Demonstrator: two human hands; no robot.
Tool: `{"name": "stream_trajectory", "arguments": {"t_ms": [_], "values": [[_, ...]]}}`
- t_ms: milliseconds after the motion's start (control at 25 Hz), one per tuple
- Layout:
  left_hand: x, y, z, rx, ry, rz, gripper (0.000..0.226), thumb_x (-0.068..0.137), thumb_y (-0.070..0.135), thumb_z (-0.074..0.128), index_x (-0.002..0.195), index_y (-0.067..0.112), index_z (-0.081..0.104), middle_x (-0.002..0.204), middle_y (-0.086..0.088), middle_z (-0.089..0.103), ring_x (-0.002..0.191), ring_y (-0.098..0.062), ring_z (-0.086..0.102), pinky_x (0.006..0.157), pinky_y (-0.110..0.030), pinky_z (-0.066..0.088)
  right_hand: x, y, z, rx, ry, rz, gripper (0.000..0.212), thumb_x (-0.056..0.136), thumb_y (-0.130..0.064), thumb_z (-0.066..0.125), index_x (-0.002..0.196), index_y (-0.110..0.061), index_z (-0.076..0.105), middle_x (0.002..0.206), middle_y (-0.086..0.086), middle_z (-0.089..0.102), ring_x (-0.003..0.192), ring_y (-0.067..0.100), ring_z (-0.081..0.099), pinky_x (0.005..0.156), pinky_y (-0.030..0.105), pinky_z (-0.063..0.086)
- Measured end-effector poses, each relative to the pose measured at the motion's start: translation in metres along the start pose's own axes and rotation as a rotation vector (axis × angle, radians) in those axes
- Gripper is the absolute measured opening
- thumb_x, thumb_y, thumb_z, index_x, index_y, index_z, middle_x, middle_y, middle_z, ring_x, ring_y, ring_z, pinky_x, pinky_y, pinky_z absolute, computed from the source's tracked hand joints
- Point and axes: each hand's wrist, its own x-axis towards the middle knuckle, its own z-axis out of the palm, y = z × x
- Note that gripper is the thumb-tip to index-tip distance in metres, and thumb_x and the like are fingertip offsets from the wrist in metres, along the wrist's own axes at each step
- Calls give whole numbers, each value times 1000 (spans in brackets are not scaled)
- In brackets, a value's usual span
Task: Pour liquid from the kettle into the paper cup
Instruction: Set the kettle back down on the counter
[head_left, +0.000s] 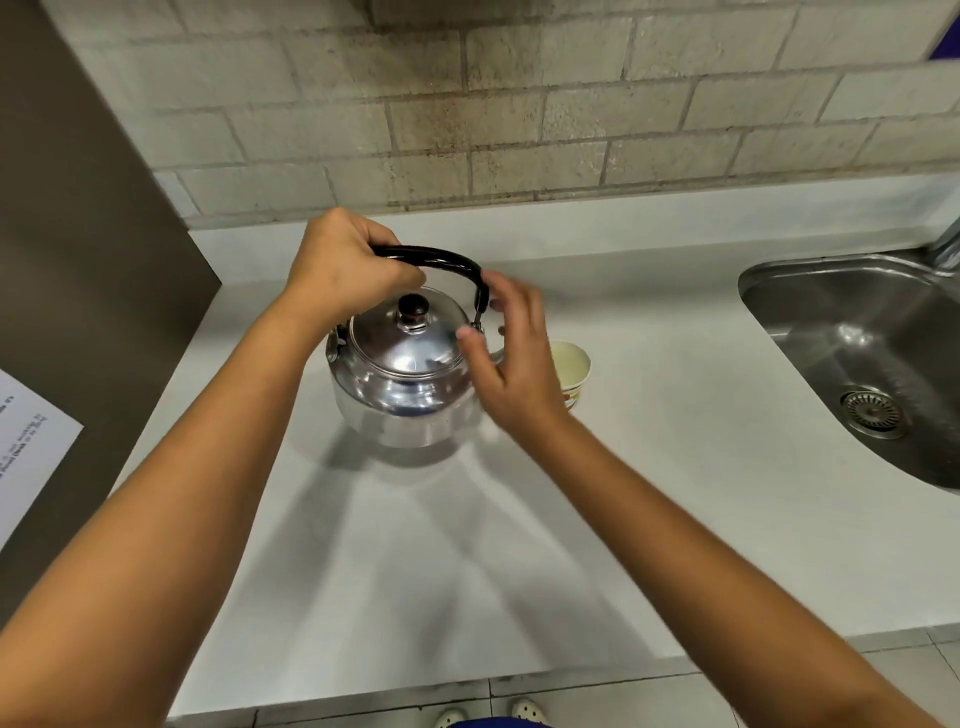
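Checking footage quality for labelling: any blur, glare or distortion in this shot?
Head view: right hand is motion-blurred, left hand sharper; bright glare on the kettle; several fanned shadows on the counter; wide-angle bending at the edges.

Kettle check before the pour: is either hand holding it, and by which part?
The left hand grips the kettle by its black handle. The right hand is open beside it, holding nothing.

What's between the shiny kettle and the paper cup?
In the head view, the right hand is between the kettle and the paper cup, hiding part of the cup.
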Motion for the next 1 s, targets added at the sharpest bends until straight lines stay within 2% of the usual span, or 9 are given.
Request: {"name": "stream_trajectory", "arguments": {"t_ms": [120,200,320,640,1000], "values": [[-8,-16,-23,-89,27,15,12,55,19,75,48,22,65,46,1,52,48,-13,46,52,-24,37,34,-33,-2,-119,-162,-91,51,89,-28,50,134,-11,36,131,15,42,118,23,46,100,31,39],[-8,-19,-20,-114,28,-2,10,51,20,73,46,22,65,35,11,46,41,-7,42,49,-22,34,51,-35,-6,-169,-301,-143,45,89,-26,50,130,-10,42,125,13,49,111,19,50,95,28,40],[-9,-23,-14,-130,33,-24,11,50,19,73,44,22,65,30,13,44,39,-6,41,47,-20,34,61,-33,-6,-205,-484,-148,37,89,-18,50,126,-11,48,120,11,59,105,19,55,88,23,41],[-5,-44,-17,-172,11,-45,16,55,14,75,47,22,64,46,3,51,48,-11,47,50,-20,38,64,-34,12,-170,-486,-122,34,89,-11,49,123,-14,54,119,11,63,107,21,56,90,24,42],[5,-70,-8,-216,-35,-98,24,55,12,75,40,26,62,30,17,48,33,3,43,46,-17,36,64,-21,31,-186,-525,-89,34,89,-10,49,122,-15,55,117,12,64,106,24,57,93,33,46]]}}
